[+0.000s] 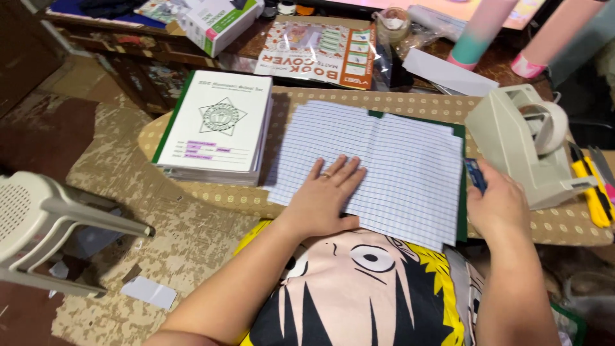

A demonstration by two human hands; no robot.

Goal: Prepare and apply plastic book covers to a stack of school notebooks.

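I am sitting in a lived-in home: a worn patterned floor (128, 192), a white plastic chair (45, 224), cluttered wooden shelves (122, 51), and a low tabletop (564, 224) crowded with notebooks (214, 128), a tape dispenser (525, 144) and a yellow cutter (592, 192).

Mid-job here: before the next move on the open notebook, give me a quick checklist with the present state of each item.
1. Left hand pressing flat on the open notebook: ok, palm and fingers lie on the ruled pages near the middle fold.
2. Right hand gripping a tool: ok, it holds a small blue object at the notebook's right edge; what kind of tool, cannot tell.
3. Tape dispenser beside the right hand: ok, roll mounted.
4. Yellow cutters lying clear of the pages: ok, at the far right of the board.
5. Stack of white notebooks apart from the open one: ok, on the left.
6. Cover under the pages seated evenly: cannot tell, only a green edge shows.
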